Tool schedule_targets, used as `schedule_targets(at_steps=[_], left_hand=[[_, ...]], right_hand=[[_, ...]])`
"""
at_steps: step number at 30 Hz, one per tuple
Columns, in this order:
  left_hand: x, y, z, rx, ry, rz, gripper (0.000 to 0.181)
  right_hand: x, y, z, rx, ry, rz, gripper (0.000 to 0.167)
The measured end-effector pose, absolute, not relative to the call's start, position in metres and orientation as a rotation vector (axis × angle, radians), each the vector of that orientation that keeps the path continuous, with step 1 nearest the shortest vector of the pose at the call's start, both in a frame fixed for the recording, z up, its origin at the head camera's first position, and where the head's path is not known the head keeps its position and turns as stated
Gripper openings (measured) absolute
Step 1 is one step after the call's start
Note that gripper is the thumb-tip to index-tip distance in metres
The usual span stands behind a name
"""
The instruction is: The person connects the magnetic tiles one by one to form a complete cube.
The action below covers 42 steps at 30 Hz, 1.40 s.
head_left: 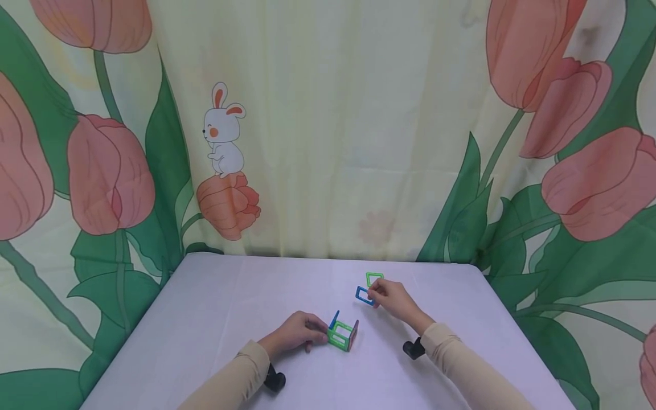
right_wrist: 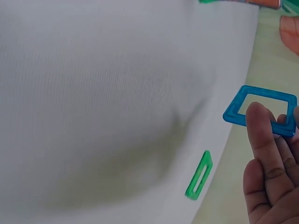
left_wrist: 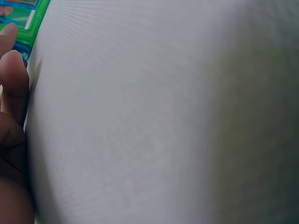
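Note:
My left hand (head_left: 299, 332) holds the left side of a small box-like build of magnetic tiles (head_left: 339, 336) on the table. Its tiles are green frames, with a blue one standing up at the left and a reddish one at the right. Only fingertips and a corner of this build show in the left wrist view. Farther back and to the right, my right hand (head_left: 393, 299) pinches a blue square frame tile (right_wrist: 236, 103), raised above the table. Just behind it a loose green frame tile (right_wrist: 195, 176) lies flat.
A white cloth covers the table (head_left: 215, 307). Behind it hangs a curtain (head_left: 328, 142) printed with tulips and a rabbit. Black wrist cameras sit under the left wrist (head_left: 275, 380) and the right wrist (head_left: 413, 348).

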State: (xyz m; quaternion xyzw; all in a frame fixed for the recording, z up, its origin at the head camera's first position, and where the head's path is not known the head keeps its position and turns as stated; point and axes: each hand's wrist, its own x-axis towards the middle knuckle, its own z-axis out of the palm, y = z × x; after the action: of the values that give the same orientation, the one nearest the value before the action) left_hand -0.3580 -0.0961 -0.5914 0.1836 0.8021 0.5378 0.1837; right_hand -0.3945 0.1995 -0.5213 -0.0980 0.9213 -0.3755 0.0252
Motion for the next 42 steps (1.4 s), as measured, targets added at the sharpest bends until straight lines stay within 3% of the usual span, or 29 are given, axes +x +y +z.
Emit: schedule_targets(at_steps=[42], left_hand=[[-0.358,-0.097,-0.590,0.506,2.267,1.495,0.024]], right_hand=[[-0.371,0.172,-0.531,-0.561,2.706,-1.140,0.011]])
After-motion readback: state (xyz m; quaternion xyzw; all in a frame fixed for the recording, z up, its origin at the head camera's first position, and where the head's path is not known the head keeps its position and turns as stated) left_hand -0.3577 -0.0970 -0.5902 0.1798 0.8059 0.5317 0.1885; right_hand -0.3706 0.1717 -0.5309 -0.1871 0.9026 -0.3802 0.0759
